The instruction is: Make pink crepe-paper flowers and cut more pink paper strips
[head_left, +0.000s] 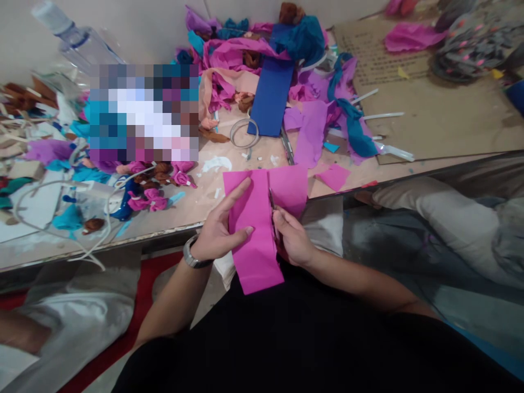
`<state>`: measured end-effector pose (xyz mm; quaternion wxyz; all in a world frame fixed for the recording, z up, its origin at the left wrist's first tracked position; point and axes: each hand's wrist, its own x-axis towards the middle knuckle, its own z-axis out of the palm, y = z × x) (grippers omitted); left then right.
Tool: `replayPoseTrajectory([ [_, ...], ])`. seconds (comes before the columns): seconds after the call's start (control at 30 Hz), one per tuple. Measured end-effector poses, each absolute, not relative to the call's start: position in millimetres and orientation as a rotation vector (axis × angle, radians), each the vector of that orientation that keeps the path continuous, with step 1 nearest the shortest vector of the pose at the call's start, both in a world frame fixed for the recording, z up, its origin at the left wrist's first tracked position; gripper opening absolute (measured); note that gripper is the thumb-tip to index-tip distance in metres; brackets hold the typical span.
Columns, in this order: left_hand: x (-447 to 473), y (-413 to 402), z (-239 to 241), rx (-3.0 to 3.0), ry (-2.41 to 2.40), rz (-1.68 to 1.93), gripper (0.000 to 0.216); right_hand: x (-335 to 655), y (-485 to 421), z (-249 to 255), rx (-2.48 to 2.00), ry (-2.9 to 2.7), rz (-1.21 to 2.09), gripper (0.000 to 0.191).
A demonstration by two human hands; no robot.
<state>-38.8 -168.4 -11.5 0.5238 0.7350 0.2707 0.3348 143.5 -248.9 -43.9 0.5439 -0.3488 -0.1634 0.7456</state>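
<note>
A sheet of bright pink crepe paper [256,240] hangs over the table's front edge toward my lap. My left hand [223,226], with a metal watch on its wrist, is closed on the paper's left side, thumb and a stretched finger lying on top. In my right hand [292,234] is a pair of scissors [273,210], its blades in a long lengthwise cut. To the right of that cut lies the other part of the paper [290,185]. The scissor handles are mostly hidden by my fingers.
On the table stand a blue card strip [272,95], a tape ring [244,134], a pen [287,147] and heaps of coloured crepe paper [311,125]. Pink paper flowers [147,199] and a white cord [61,183] lie left. Cardboard [429,114] covers the right. People sit on both sides.
</note>
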Motion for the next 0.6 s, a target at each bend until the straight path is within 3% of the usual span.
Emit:
replayPoseTrajectory([
  [0.6,-36.2,-171.9,-10.8,1.793,0.627,0.794,0.096,146.8,-247.3,-36.7,-0.837,-0.393,1.680,0.050],
])
